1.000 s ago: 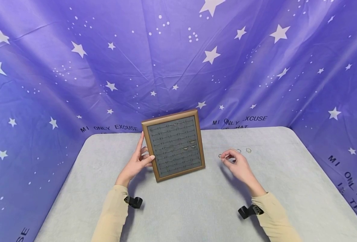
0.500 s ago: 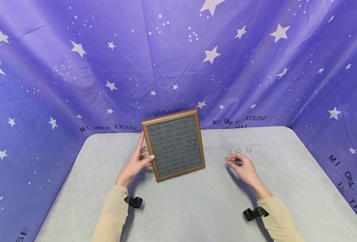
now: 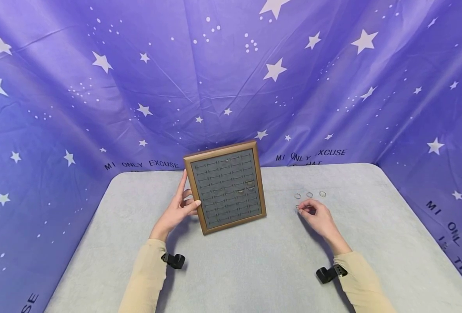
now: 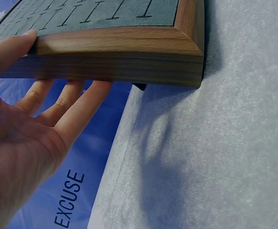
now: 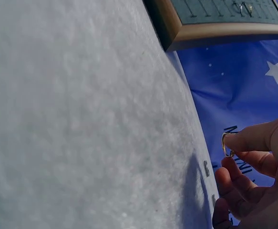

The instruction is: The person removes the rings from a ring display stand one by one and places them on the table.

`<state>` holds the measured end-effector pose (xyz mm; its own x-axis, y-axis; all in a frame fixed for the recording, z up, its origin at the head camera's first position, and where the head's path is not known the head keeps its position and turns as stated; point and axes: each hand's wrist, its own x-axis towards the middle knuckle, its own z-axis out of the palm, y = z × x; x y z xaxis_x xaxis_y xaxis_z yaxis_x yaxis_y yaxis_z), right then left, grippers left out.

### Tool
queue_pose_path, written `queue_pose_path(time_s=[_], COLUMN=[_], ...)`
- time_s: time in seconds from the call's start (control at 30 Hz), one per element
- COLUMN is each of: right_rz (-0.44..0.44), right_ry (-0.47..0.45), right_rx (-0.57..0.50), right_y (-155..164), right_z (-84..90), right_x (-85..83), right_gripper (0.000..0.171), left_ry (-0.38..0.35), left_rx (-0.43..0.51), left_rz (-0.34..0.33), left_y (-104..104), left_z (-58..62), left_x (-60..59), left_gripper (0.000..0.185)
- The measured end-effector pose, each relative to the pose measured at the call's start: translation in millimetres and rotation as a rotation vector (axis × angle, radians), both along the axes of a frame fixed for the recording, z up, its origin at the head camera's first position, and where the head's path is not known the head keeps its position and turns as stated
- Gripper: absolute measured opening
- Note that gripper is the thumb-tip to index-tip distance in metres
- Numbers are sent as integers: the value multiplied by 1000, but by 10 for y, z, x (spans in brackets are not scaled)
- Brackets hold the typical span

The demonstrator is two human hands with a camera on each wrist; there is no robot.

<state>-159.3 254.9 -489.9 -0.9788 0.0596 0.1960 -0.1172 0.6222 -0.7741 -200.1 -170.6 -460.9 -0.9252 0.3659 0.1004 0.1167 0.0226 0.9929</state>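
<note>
My left hand [image 3: 176, 213] grips the left edge of a wood-framed ring display [image 3: 225, 224], thumb on the front of the frame and fingers behind it. The display stands tilted back on the table, its dark grey slotted panel facing me, with several rings in the slots toward its right side. In the left wrist view the thumb lies on the wooden rim [image 4: 119, 43]. My right hand [image 3: 320, 219] pinches a gold-coloured ring [image 5: 225, 145] between thumb and forefinger, over the table to the right of the display. Its other fingers are bent below.
Three loose rings lie in a row just beyond my right hand: a left ring [image 3: 297, 196], a middle ring [image 3: 309, 194] and a right ring [image 3: 323, 194]. The grey table [image 3: 239, 269] meets a purple star-patterned cloth [image 3: 223, 78] behind.
My right hand has drawn to the right, away from the display, with the ring still pinched, uncovering the left loose ring. The left hand and the display stay where they were.
</note>
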Motion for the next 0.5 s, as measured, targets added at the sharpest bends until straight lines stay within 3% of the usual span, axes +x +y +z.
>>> queue_pose_path(time_s=[0.5], right_rz=[19], right_ry=[-48], right_rx=[68], right_y=[101], right_z=[-52], right_x=[-153], right_gripper=[6], left_ry=[4], left_rx=[10], left_rz=[-3], left_y=[6], left_z=[-5], left_x=[-4], left_gripper=[96])
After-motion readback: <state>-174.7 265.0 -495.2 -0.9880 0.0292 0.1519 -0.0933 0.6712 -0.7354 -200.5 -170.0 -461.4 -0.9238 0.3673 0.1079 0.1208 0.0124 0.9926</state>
